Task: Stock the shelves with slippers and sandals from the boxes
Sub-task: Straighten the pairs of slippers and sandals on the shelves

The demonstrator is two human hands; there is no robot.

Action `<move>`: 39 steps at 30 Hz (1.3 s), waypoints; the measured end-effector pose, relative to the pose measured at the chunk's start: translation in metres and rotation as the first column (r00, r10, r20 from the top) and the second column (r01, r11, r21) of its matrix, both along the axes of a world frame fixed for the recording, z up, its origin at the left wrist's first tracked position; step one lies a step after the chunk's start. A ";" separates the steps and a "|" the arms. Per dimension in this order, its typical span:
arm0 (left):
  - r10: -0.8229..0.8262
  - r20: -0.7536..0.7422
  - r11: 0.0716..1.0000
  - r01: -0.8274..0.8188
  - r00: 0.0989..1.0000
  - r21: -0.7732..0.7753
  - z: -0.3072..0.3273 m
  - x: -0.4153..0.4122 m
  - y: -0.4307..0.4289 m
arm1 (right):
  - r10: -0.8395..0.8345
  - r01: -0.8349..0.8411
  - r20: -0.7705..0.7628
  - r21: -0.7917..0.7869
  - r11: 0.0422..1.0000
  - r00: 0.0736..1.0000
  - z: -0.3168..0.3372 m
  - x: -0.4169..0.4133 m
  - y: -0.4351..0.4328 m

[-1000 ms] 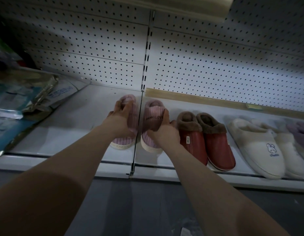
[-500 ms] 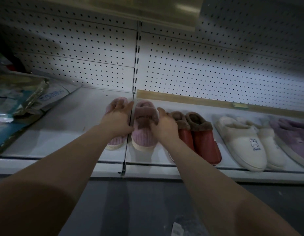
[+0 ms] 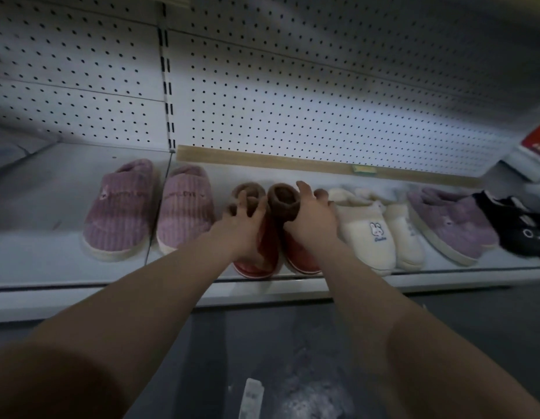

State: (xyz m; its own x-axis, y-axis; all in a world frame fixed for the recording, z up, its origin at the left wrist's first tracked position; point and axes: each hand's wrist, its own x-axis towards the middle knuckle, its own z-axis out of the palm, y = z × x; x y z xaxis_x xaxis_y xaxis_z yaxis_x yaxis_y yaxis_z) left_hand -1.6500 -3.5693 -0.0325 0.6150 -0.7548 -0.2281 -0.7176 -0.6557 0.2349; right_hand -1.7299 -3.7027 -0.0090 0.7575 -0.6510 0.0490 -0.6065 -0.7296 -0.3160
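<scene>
red uppers and brown fleecy cuffs mark the pair that is handled: the left red slipper [image 3: 258,263] and the right red slipper [image 3: 302,261] are set side by side, touching, on the white shelf [image 3: 35,261]. their long axes run near to far, with toes at the near lip of the shelf and cuffs turned toward the pegboard [image 3: 292,95]. the left hand [image 3: 243,229] is laid on the left red slipper with its fingers spread and curled over the cuff. the right hand [image 3: 312,217] is wrapped round the cuff of the right red slipper, its far fingers just beside the cream pair.

six slippers are counted in three full pairs: two pink corduroy slippers [image 3: 120,211] at the left, two red, and two cream slippers [image 3: 370,237] with a rabbit mark. one purple slipper [image 3: 451,223] is seen plainly further right; the black footwear [image 3: 516,226] at the right edge is too blurred to count.

only a narrow gap is left between the red pair and the pink pair. broad bare shelf lies left of the pink pair and behind the row, up to a wooden strip [image 3: 262,160].
</scene>
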 end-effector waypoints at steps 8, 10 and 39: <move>0.055 0.017 0.994 -0.053 0.998 -0.091 -0.020 0.001 -0.024 | -0.058 0.067 -0.043 0.248 0.966 0.997 -0.030 -0.013 -0.023; 0.059 0.015 0.993 -0.058 0.998 -0.107 -0.022 0.005 -0.026 | -0.064 0.067 -0.021 0.233 0.970 0.998 -0.040 -0.009 -0.030; 0.043 0.004 0.970 -0.041 0.999 -0.239 -0.031 0.034 -0.033 | -0.109 0.106 0.031 0.107 0.989 0.994 -0.060 0.007 -0.048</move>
State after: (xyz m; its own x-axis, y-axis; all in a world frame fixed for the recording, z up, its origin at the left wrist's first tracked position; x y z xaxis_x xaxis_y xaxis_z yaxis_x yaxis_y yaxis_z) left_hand -1.6161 -3.6020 -0.0637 0.6487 -0.7600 -0.0390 -0.6932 -0.6113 0.3818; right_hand -1.7232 -3.7506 -0.0689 0.6818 -0.7315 0.0019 -0.6664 -0.6221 -0.4110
